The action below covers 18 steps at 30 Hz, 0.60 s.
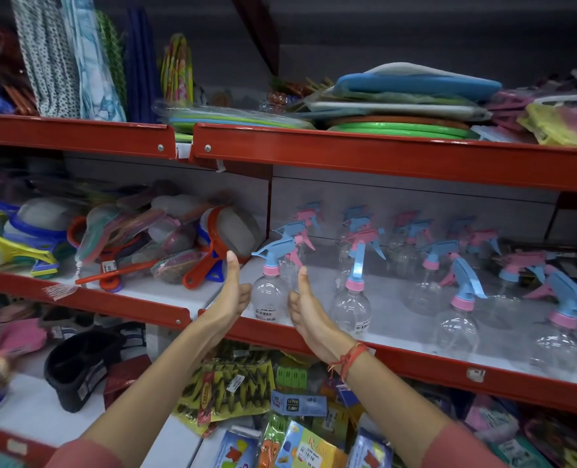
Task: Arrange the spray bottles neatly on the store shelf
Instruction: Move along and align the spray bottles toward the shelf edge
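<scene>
With both thumbs raised and fingers curled on nothing, the left hand and right hand are held flanking the front-left spray bottle, judged a completion signal, since the clear bottles are stood in rows on the store shelf.

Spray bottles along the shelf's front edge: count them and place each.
4 front bottles: first between left hand and right hand, second right of that hand, third and fourth farther right. More bottles behind, partly hidden.
</scene>
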### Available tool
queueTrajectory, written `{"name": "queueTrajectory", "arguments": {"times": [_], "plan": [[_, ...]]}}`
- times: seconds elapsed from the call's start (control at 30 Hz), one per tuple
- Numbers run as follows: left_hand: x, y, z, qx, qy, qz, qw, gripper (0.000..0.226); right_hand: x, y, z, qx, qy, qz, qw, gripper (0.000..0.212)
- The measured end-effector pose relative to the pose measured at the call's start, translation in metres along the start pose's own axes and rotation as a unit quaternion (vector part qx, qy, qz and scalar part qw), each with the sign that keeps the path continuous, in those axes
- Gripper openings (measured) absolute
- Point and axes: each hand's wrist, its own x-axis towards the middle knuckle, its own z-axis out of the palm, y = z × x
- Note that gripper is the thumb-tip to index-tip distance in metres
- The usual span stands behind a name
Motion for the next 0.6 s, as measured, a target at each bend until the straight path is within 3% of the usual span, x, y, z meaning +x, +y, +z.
{"name": "queueTrajectory", "arguments": {"times": [0.1,0.23,0.4,0.53,0.57,0.6], "plan": [[0.001,0.000,-0.004,-0.013,-0.015,-0.005,1.000,0.106,-0.001,0.003,0.001,-0.017,0.002,0.002,1.000,0.110],[0.003,-0.004,-0.004,-0.020,-0.011,0.000,1.000,0.103,-0.005,-0.002,0.002,-0.028,0.006,0.000,1.000,0.073],[0.004,-0.007,-0.003,-0.022,-0.002,0.014,1.000,0.101,-0.011,-0.002,0.003,-0.032,0.005,0.000,0.999,0.091],[0.002,-0.007,-0.002,-0.017,-0.007,0.009,1.000,0.116,-0.021,-0.009,0.004,-0.046,-0.001,-0.014,0.999,0.059],[0.000,-0.006,0.000,-0.017,-0.001,0.014,1.000,0.112,-0.025,-0.011,0.004,-0.049,-0.004,-0.017,0.999,0.061],[-0.002,-0.006,0.002,-0.018,0.011,0.023,0.999,0.107,-0.028,-0.010,0.003,-0.052,-0.002,-0.011,0.999,0.076]]}}
